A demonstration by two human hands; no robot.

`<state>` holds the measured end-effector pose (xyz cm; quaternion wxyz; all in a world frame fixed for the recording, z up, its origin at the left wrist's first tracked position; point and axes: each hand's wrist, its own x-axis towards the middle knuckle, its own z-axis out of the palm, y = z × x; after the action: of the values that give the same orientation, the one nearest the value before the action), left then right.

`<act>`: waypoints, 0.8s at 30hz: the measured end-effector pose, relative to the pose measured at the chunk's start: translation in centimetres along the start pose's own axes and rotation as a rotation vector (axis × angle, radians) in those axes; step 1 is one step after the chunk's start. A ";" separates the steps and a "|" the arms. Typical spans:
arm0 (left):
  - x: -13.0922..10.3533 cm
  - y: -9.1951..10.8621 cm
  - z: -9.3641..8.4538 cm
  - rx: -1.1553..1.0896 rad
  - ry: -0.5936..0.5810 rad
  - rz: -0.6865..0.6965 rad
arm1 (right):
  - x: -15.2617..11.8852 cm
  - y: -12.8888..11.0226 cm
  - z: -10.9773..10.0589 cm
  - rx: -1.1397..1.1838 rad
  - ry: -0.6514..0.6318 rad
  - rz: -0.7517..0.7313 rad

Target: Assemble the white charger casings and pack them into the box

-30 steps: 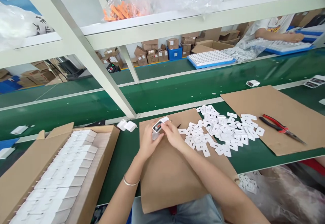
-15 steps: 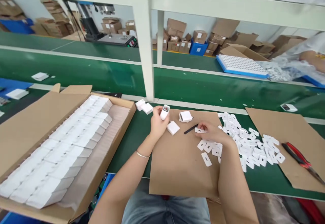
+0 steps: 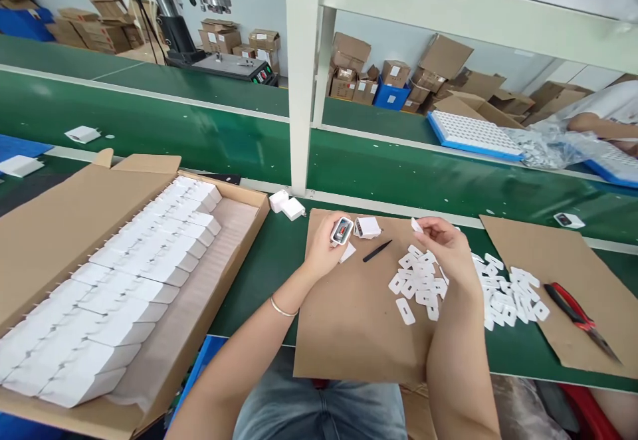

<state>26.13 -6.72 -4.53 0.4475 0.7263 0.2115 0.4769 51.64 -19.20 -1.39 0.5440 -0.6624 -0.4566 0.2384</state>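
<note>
My left hand (image 3: 321, 248) is closed around a white charger housing (image 3: 341, 230) whose end faces up, showing dark and red parts inside. Between the thumb and fingers of my right hand (image 3: 445, 244) is a small white cover plate (image 3: 417, 225), raised above the cardboard sheet (image 3: 359, 333). Below that hand lies a heap of slotted white plates (image 3: 421, 274). Black tweezers (image 3: 377, 250) rest on the cardboard between my hands. Behind them stand white chargers (image 3: 367, 227), and another white block (image 3: 347, 252) is partly hidden by my left hand.
An open carton (image 3: 239, 240) with rows of white chargers (image 3: 114, 287) fills the left side. Red-handled pliers (image 3: 583, 320) lie on cardboard at the right. A metal post (image 3: 300, 94) rises behind the bench. At the far right a person's arm (image 3: 603, 125) shows beside a blue-edged tray (image 3: 473, 135).
My right hand has lifted a white plate up and to the right, away from the tweezers. My left hand has shifted right and tilted the housing's opening toward me.
</note>
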 end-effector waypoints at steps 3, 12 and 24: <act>-0.2 0.3 0.3 -0.115 -0.094 -0.062 | -0.7 -1.5 2.4 0.083 -0.046 -0.130; -1.1 1.0 1.1 -0.415 -0.490 -0.189 | -2.8 -4.1 7.2 0.069 -0.398 -0.194; -1.4 1.6 1.1 -0.580 -0.486 -0.243 | -2.7 -4.4 6.8 0.165 -0.523 -0.206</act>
<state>26.23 -9.06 -4.00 0.7241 0.6313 0.0404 0.2747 43.33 -18.13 0.30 0.4813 -0.4821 -0.6251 0.3810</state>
